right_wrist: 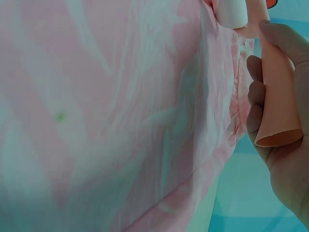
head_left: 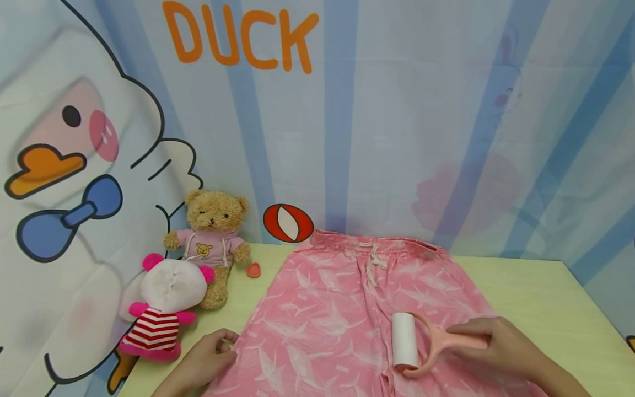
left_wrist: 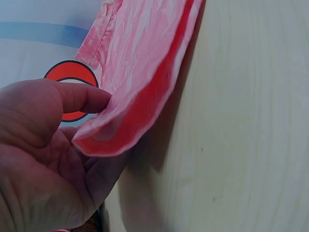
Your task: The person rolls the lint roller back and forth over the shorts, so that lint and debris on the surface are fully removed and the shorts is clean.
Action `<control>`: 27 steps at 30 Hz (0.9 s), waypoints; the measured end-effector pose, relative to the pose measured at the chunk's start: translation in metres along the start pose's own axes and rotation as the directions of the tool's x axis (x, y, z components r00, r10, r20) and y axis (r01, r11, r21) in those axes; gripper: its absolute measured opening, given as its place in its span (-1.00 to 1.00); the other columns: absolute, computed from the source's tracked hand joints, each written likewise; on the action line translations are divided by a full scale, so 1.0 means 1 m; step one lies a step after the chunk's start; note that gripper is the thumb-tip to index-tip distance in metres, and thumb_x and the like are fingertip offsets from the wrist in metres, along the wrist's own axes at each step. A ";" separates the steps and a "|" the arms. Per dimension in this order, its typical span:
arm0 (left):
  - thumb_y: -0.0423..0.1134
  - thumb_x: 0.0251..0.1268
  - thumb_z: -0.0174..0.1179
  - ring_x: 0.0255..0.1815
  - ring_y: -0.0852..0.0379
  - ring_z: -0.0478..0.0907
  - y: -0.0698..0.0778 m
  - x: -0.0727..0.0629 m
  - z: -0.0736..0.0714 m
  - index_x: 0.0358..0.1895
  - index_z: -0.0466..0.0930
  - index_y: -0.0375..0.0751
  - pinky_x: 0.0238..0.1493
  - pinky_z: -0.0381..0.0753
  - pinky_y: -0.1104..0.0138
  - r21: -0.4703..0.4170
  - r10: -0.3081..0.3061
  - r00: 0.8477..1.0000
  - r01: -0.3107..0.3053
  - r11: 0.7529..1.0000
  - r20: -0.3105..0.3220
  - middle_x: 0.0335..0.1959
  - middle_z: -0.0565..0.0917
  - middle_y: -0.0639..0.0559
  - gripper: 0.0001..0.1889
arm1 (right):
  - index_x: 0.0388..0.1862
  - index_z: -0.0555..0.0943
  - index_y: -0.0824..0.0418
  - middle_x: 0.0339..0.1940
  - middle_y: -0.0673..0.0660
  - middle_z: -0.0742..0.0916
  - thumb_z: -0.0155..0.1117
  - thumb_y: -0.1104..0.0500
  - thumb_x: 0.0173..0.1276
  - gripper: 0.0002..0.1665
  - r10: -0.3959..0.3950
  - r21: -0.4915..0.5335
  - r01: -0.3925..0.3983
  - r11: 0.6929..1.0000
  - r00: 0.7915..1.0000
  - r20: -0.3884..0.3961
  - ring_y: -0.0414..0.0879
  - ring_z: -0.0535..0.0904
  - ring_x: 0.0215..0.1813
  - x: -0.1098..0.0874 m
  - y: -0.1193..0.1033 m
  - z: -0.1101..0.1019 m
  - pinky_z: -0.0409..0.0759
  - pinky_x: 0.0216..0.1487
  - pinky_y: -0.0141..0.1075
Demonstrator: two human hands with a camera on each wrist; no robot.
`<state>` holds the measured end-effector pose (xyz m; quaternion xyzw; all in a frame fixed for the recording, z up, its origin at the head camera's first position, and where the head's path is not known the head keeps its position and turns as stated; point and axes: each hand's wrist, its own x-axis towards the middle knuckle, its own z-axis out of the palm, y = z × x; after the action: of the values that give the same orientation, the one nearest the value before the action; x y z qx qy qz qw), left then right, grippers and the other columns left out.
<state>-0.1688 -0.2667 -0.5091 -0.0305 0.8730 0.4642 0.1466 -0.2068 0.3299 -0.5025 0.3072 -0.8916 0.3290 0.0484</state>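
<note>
Pink drawstring shorts [head_left: 307, 309] with a white fish-like print lie spread on the table, waistband toward the back wall. My left hand [head_left: 208, 355] pinches the edge of the left leg; in the left wrist view, thumb and fingers hold its hem [left_wrist: 137, 128] raised off the tabletop. With my right hand [head_left: 503, 344] I grip the peach handle [right_wrist: 280, 96] of a lint roller [head_left: 404, 341]. Its white roll lies over the shorts near the centre seam, below the white drawstring [head_left: 375, 263]. The hollow end of the handle shows in the right wrist view.
Left of the shorts, a teddy bear [head_left: 214, 212] in a pink hoodie sits behind a pink-and-white plush toy [head_left: 171, 286]. A small reddish round piece [head_left: 253, 269] lies beside the bear. A printed cloth backdrop [head_left: 382, 138] rises behind the pale yellow table [head_left: 536, 292].
</note>
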 end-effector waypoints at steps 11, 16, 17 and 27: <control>-0.35 0.26 0.27 -0.42 0.05 0.46 -0.001 0.001 0.000 0.10 0.59 -0.34 -0.46 0.40 0.31 -0.007 -0.005 1.000 0.005 1.000 -0.006 -0.40 0.56 -0.03 -0.66 | 0.04 0.81 0.04 -0.18 -0.19 0.81 0.52 0.06 0.33 -0.69 0.238 0.017 -0.238 0.971 0.971 0.025 -0.32 0.66 -0.27 -0.040 0.015 -0.028 0.61 -0.30 -0.37; -0.35 0.24 0.28 -0.42 0.06 0.46 -0.002 0.002 0.000 0.09 0.59 -0.33 -0.46 0.40 0.31 -0.004 -0.004 1.000 0.004 1.000 -0.009 -0.40 0.56 -0.03 -0.65 | 0.07 0.79 0.11 -0.14 -0.04 0.82 0.47 -0.01 0.37 -0.63 0.385 -0.028 -0.384 0.923 0.922 0.044 -0.31 0.64 -0.27 -0.060 0.021 -0.042 0.52 -0.36 -0.36; -0.35 0.24 0.28 -0.41 0.05 0.46 -0.002 0.002 0.000 0.09 0.59 -0.33 -0.45 0.40 0.31 -0.003 -0.005 1.000 0.005 1.000 -0.009 -0.40 0.56 -0.03 -0.65 | 0.09 0.79 0.11 -0.13 -0.01 0.82 0.46 -0.03 0.37 -0.61 0.420 -0.031 -0.419 0.907 0.906 0.046 -0.30 0.63 -0.28 -0.065 0.023 -0.045 0.49 -0.37 -0.34; -0.37 0.24 0.28 -0.42 0.04 0.45 -0.002 0.001 0.002 0.08 0.60 -0.33 -0.49 0.39 0.32 -0.008 -0.014 1.000 0.014 1.000 -0.021 -0.40 0.55 -0.03 -0.67 | 0.13 0.73 0.36 -0.11 0.28 0.80 0.51 -0.09 0.32 -0.39 0.617 -0.074 -0.617 0.783 0.786 -0.036 -0.21 0.68 -0.39 -0.104 0.041 -0.068 0.63 -0.40 -0.31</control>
<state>-0.1693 -0.2661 -0.5118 -0.0422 0.8724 0.4661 0.1407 -0.1539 0.4497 -0.5027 -0.0048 -0.9554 0.2917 -0.0451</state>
